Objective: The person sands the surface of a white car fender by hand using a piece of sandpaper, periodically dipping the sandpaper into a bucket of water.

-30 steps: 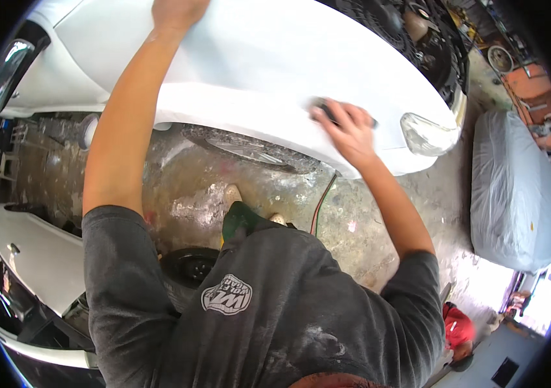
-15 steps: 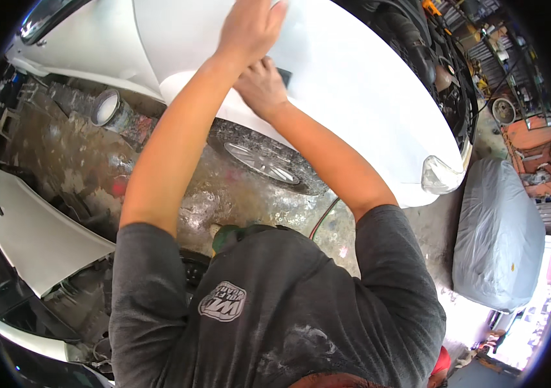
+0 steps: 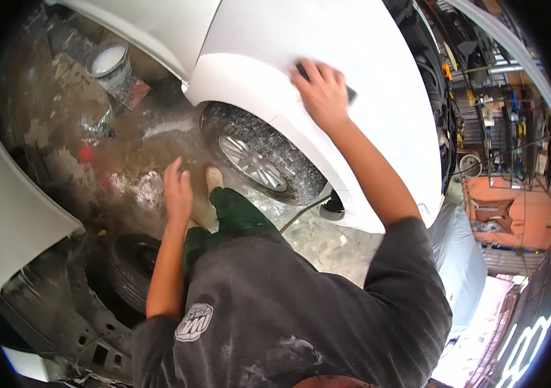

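Observation:
My right hand (image 3: 324, 98) is closed over a dark sanding block (image 3: 352, 95), pressed flat on the white car fender (image 3: 388, 129) above the wheel arch. Fingers and palm cover most of the block; only its ends show. My left hand (image 3: 177, 193) hangs low beside my body, empty, its fingers loosely apart, away from the car. Below the fender sits the front wheel (image 3: 256, 161), its dark tire dusted with white.
A bucket (image 3: 108, 61) with whitish contents stands on the stained floor at the far left. A loose pale body panel (image 3: 13, 207) and a tire (image 3: 134, 275) lie to my left. Engine parts (image 3: 427, 58) are exposed past the fender. A grey covered object (image 3: 460, 265) stands at right.
My left hand has come off the fender and dropped to my side. The right hand has moved right along the fender with the block. The whole view has shifted.

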{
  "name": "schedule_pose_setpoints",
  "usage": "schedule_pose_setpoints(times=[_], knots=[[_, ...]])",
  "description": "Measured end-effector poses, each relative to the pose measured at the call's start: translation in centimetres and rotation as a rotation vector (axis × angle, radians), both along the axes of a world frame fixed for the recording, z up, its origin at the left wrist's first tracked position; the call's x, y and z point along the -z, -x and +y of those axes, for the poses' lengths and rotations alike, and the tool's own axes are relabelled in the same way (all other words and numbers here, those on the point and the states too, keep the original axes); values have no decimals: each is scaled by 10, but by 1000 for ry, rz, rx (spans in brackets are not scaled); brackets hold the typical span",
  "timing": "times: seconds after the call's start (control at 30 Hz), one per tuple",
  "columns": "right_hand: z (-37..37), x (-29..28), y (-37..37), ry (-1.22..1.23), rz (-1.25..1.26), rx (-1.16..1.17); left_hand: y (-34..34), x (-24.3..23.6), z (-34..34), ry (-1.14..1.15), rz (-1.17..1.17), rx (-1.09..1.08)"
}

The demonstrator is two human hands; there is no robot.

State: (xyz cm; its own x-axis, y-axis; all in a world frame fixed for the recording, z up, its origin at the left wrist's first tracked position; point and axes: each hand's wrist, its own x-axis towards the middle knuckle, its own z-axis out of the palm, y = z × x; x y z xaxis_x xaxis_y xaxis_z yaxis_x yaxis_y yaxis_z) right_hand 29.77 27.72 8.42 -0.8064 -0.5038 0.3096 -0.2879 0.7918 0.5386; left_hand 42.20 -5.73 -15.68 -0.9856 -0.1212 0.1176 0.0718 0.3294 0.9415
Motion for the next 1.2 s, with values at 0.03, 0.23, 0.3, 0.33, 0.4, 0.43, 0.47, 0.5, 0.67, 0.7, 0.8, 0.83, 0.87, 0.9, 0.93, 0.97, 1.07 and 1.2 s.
schedule_pose_setpoints(times=[0.03, 0.23, 0.3, 0.33, 0.4, 0.43, 0.47, 0.5, 0.67, 0.7, 0.8, 0.83, 0.87, 0.9, 0.93, 0.97, 1.07, 1.2], knots=[[-18, 6, 25, -18, -4, -5, 6, -11, 4, 64, 79, 123], [19, -17, -23, -45, -62, -16, -10, 2, -58, 28, -24, 86], [69, -32, -76, -123, -79, -7, -36, 31, -100, 50, -167, -68], [82, -37, -91, -167, -108, 0, -50, 44, -116, 37, -186, -68], [76, -45, -77, -197, -146, -41, -60, 61, -132, 63, -210, -233], [67, -44, -66, -204, -183, -77, -57, 58, -129, 53, -219, -243], [43, -39, -38, -205, -180, -94, -46, 51, -120, 33, -173, -226], [17, -32, -4, -184, -164, -115, -31, 40, -110, 14, -123, -212], [-70, 3, 92, -143, -69, -142, 12, -23, -60, -41, -69, 35], [-63, 1, 82, -125, -77, -144, 10, -27, -64, -22, -69, 39], [-3, -16, 1, -148, -80, -11, -11, 6, -99, -8, -84, -45], [44, -18, -31, -138, -62, -66, -26, 26, -119, -10, -105, -116], [72, -25, -64, -146, -81, -16, -44, 40, -140, 13, -159, -189], [85, -29, -85, -150, -101, 38, -61, 49, -155, 42, -214, -259], [83, -31, -88, -154, -97, 48, -70, 52, -161, 38, -209, -249], [81, -32, -85, -154, -98, 46, -76, 52, -164, -33, -268, -328], [28, -24, -18, -83, -56, -10, -56, 33, -145, -102, -257, -333], [-76, 4, 100, -74, -6, -87, 2, -32, -79, -109, -81, 10]])
